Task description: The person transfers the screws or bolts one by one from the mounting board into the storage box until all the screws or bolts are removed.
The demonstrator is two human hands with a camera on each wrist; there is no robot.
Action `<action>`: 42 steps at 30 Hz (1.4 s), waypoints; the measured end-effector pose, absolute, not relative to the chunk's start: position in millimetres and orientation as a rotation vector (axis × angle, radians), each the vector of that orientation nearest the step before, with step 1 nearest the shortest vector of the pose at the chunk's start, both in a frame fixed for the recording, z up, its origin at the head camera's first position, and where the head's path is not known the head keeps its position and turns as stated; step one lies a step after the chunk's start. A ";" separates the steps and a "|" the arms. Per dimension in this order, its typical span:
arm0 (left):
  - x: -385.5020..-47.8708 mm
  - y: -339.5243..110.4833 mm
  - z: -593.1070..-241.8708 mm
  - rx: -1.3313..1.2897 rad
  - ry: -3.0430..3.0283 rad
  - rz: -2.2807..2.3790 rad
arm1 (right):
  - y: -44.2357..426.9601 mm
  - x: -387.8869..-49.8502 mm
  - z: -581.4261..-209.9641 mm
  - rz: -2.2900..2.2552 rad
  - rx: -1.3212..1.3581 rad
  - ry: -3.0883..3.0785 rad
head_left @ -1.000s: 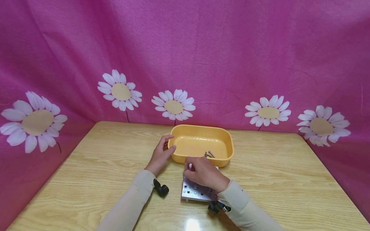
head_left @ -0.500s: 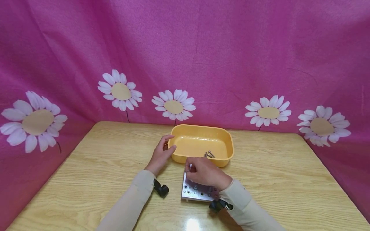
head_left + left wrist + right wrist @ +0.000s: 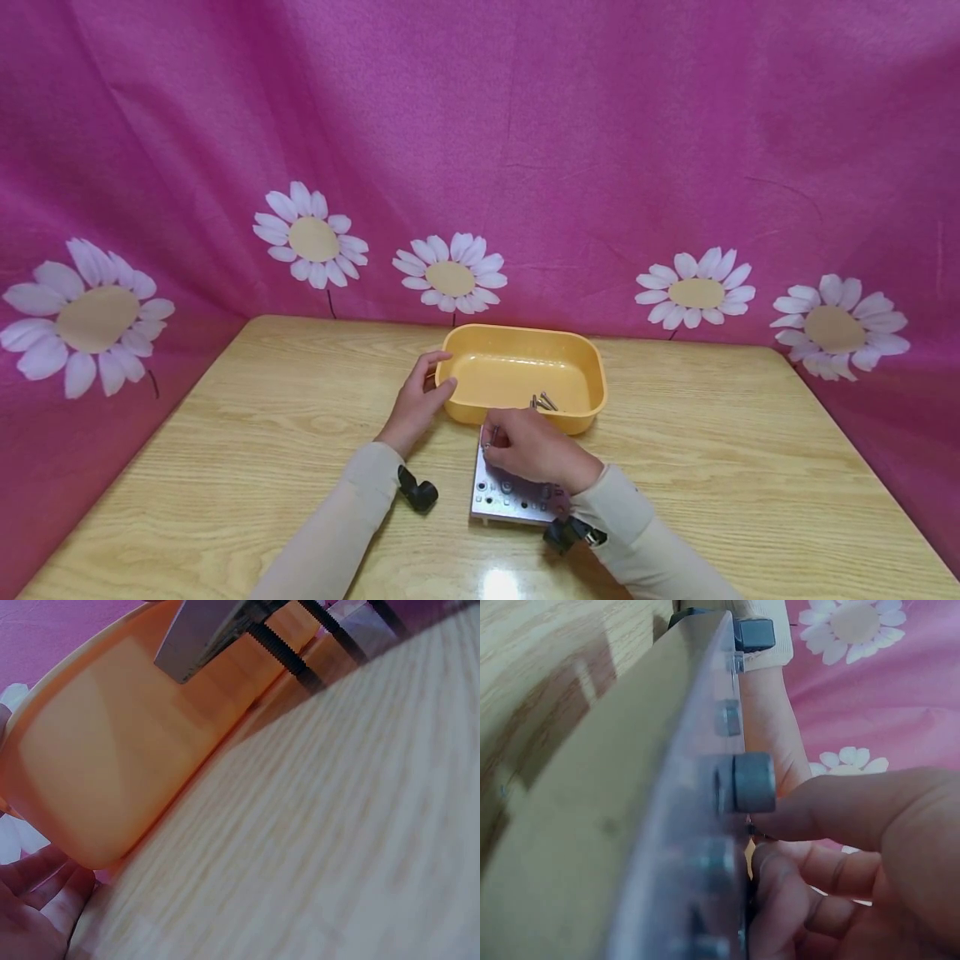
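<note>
A silver metal plate (image 3: 491, 492) with several holes lies in front of the yellow plastic tray (image 3: 592, 410). My right hand (image 3: 536, 450) is over the plate's far left part, pinching a small metal screw (image 3: 493, 437) between thumb and fingertips. In the right wrist view, a bolt head (image 3: 755, 782) stands up from the plate beside the thumb. Dark threaded bolt shanks (image 3: 277, 649) stick out under the plate in the left wrist view. My left hand (image 3: 415, 404) holds the tray's left end, thumb and fingers at the rim. Several loose screws (image 3: 546, 402) lie in the tray.
The wooden table (image 3: 750, 467) spreads out on both sides of the tray and plate. A pink curtain (image 3: 570, 167) with white daisies hangs behind and around the table. Black wrist cameras (image 3: 418, 492) are strapped to both sleeves.
My right hand has shifted very slightly to the right, and the screw in its fingertips shows more plainly now. The left hand, tray and plate have not moved.
</note>
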State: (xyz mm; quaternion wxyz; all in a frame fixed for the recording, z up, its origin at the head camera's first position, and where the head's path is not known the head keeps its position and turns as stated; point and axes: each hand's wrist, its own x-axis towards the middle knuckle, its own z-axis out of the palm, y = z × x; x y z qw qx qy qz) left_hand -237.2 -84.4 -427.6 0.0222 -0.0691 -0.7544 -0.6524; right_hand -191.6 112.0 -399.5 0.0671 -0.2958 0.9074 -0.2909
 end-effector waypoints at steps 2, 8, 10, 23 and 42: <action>-237.8 -84.7 -428.3 -0.220 -2.339 -2.019 | 111.5 -191.8 -400.2 -0.870 -0.887 2.753; -239.7 -85.4 -431.0 -0.236 -2.354 -1.999 | 110.8 -192.9 -401.8 -0.880 -0.897 2.774; -245.1 -86.4 -437.7 -0.238 -2.353 -2.002 | 110.8 -192.6 -401.8 -0.890 -0.899 2.769; -261.9 -87.6 -461.8 -0.186 -2.323 -2.000 | 111.4 -191.2 -401.6 -0.947 -0.920 2.748; -262.7 -86.7 -463.2 -0.174 -2.313 -1.972 | 112.6 -191.4 -398.5 -1.022 -0.928 2.718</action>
